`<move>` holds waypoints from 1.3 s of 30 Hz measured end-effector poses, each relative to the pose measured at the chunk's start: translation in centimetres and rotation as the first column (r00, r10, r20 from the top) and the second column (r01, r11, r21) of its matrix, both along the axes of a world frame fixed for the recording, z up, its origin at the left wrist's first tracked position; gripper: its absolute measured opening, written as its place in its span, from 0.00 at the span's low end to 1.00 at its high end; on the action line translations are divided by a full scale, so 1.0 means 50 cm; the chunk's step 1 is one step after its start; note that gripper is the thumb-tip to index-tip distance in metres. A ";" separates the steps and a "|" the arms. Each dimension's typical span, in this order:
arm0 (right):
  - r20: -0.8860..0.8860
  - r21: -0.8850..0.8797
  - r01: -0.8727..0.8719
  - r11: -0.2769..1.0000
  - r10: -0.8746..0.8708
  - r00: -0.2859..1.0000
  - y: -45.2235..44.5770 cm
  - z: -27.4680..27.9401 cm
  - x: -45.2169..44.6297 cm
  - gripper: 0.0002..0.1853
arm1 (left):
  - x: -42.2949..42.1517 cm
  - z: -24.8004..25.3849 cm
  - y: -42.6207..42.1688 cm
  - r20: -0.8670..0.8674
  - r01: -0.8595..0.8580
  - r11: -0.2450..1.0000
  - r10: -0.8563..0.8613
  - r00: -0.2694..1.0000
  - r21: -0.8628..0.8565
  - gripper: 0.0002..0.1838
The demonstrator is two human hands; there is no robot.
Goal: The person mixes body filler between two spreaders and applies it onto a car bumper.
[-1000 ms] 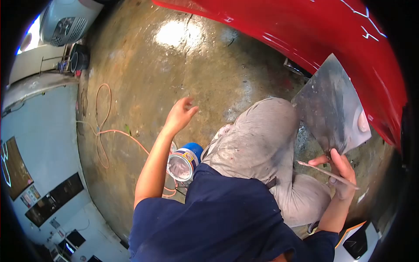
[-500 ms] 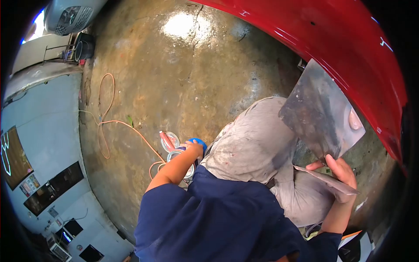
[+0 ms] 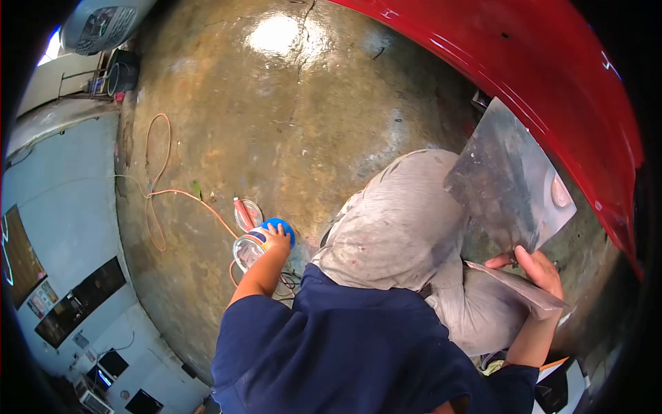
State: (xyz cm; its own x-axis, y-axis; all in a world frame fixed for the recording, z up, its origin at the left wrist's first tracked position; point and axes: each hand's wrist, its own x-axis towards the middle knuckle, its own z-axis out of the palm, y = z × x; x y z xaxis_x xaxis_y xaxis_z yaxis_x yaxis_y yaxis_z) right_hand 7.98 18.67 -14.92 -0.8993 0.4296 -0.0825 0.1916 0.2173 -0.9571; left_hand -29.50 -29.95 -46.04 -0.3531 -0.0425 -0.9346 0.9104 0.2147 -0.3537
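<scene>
My left hand (image 3: 277,239) is closed over the side of a blue-and-white can (image 3: 259,234) on the floor. The can's round, shiny end faces the lower left, and its blue end shows beyond my fingers. Beside the can, a red tube (image 3: 243,213) rests across a round lid (image 3: 252,209). On the right, my right hand (image 3: 540,270) grips the lower edge of a thin, grey-smeared sheet (image 3: 503,172), thumb on top. A pinkish blob of paste (image 3: 560,192) sits near the sheet's right corner. A second flat greyish piece (image 3: 517,284) lies against the same hand; whether it joins the sheet is unclear.
A red car panel (image 3: 538,69) curves along the upper right, close to the sheet's edge. An orange hose (image 3: 200,200) loops over the wet concrete floor (image 3: 276,152) at left. A dark bucket (image 3: 123,77) stands near the far wall, beside a grey vehicle (image 3: 103,27).
My left hand has moved left with the can, which now sits nearer the red tube and farther from my knee. My right hand and the sheet have barely moved.
</scene>
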 end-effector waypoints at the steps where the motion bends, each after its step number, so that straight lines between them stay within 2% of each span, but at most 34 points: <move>1: -0.004 0.008 -0.007 1.000 0.007 1.000 0.001 0.002 -0.001 0.25 | -0.007 -0.006 -0.014 -0.009 0.003 1.000 -0.003 1.000 0.009 0.28; 4: -0.033 0.015 -0.086 0.996 0.086 0.996 0.018 -0.002 0.013 0.26 | -0.007 -0.029 -0.096 0.017 0.058 0.996 -0.059 0.998 0.071 0.30; 5: -0.042 -0.001 -0.095 0.996 0.095 0.995 0.020 0.001 0.021 0.27 | -0.012 -0.047 -0.070 0.034 0.079 0.992 -0.083 0.996 0.100 0.31; 7: -0.060 -0.032 -0.113 0.993 0.111 0.992 0.027 0.007 0.036 0.30 | 0.012 0.083 0.124 0.064 -0.110 0.955 0.096 0.993 0.277 0.32; 8: -0.105 -0.044 -0.060 0.997 0.055 0.993 0.018 0.019 0.057 0.31 | -0.001 0.091 0.215 0.044 -0.155 0.414 0.265 0.963 0.897 0.31; 9: -0.155 -0.090 -0.052 0.995 0.038 0.987 0.014 0.024 0.061 0.33 | 0.016 0.182 0.332 0.151 -0.191 0.129 0.266 0.952 0.973 0.31; 10: -0.178 -0.121 -0.064 0.991 0.041 0.983 0.011 0.035 0.070 0.36 | 0.046 0.305 0.467 0.264 -0.229 -0.168 0.230 0.937 0.959 0.32; 11: -0.196 -0.109 -0.060 0.992 0.037 0.980 0.012 0.040 0.078 0.37 | 0.073 0.387 0.555 0.449 -0.417 -0.278 0.061 0.892 0.865 0.32; 12: -0.213 -0.103 -0.058 0.993 0.035 0.976 0.015 0.045 0.083 0.37 | 0.105 0.452 0.626 0.597 -0.599 -0.334 -0.122 0.793 0.728 0.32; 13: -0.231 -0.095 -0.060 0.994 0.036 0.972 0.018 0.046 0.092 0.37 | 0.152 0.498 0.694 0.772 -0.821 -0.243 -0.282 0.570 0.517 0.30; 14: -0.270 -0.173 -0.061 0.983 0.012 0.963 0.007 0.031 0.104 0.39 | 0.199 0.524 0.739 0.872 -0.958 -0.097 -0.398 0.286 0.270 0.29; 16: -0.251 -0.139 -0.048 0.989 0.012 0.968 -0.005 0.054 0.119 0.40 | 0.266 0.490 0.768 0.953 -0.998 0.037 -0.299 0.038 0.051 0.28; 17: -0.236 -0.123 -0.032 0.992 0.002 0.972 -0.008 0.063 0.130 0.40 | 0.291 0.484 0.788 0.970 -0.997 0.073 -0.240 -0.045 -0.028 0.28; 18: -0.213 -0.186 -0.040 0.982 -0.001 0.977 -0.016 0.060 0.149 0.41 | 0.319 0.489 0.813 0.977 -0.989 0.099 -0.176 -0.122 -0.106 0.27; 20: -0.229 -0.124 0.020 0.992 -0.048 0.972 -0.036 0.047 0.184 0.39 | 0.382 0.571 0.876 0.981 -0.979 0.098 -0.060 -0.186 -0.179 0.27; 23: -0.316 -0.115 0.149 0.982 -0.179 0.932 -0.083 0.073 0.232 0.31 | 0.412 0.634 0.950 0.872 -0.884 -0.041 -0.188 -0.452 -0.467 0.29; 25: -0.304 -0.128 0.310 0.942 -0.335 0.892 -0.111 0.085 0.277 0.27 | 0.397 0.695 1.054 0.859 -0.931 0.071 -0.366 -0.359 -0.359 0.28; 27: -0.266 -0.229 0.492 0.840 -0.540 0.798 -0.140 0.064 0.319 0.25 | 0.391 0.770 1.164 0.851 -0.924 0.203 -0.364 -0.379 -0.324 0.27; 29: -0.124 -0.221 0.681 0.698 -0.712 0.691 -0.150 0.064 0.346 0.29 | 0.441 0.856 1.254 0.859 -0.924 0.324 -0.395 -0.325 -0.201 0.25; 30: -0.093 0.027 0.747 0.664 -0.743 0.663 -0.150 0.057 0.348 0.30 | 0.463 0.884 1.304 0.859 -0.905 0.401 -0.404 -0.313 -0.141 0.25; 32: -0.036 0.492 0.717 0.493 -0.812 0.583 -0.143 0.012 0.343 0.34 | 0.532 0.922 1.389 0.863 -0.852 0.524 -0.423 -0.274 -0.014 0.24; 33: -0.020 0.585 0.692 0.423 -0.845 0.534 -0.135 -0.018 0.335 0.36 | 0.574 0.931 1.418 0.869 -0.819 0.571 -0.429 -0.246 0.050 0.24; 35: 0.018 0.754 0.586 0.298 -0.900 0.436 -0.102 -0.081 0.321 0.40 | 0.649 0.932 1.463 0.876 -0.792 0.590 -0.453 -0.163 0.158 0.22; 37: -0.070 0.817 0.549 0.175 -0.915 0.396 -0.043 -0.149 0.298 0.39 | 0.693 0.917 1.500 0.929 -0.749 0.657 -0.324 -0.182 0.082 0.20; 38: -0.116 0.844 0.525 0.113 -0.916 0.383 -0.017 -0.180 0.281 0.38 | 0.697 0.906 1.517 0.946 -0.625 0.780 -0.220 -0.236 0.026 0.18; 39: -0.173 0.819 0.571 0.057 -0.924 0.341 0.007 -0.209 0.257 0.38 | 0.708 0.896 1.514 0.936 -0.580 0.811 -0.260 -0.239 0.077 0.18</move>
State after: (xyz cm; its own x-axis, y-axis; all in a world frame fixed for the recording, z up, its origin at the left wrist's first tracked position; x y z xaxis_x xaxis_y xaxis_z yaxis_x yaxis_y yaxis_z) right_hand 20.83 19.02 -25.37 0.0005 0.8866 0.4625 0.9043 0.1971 -0.3788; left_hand 5.90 45.75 -1.24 0.8368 0.5474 -0.0113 -0.0672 0.1232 0.9901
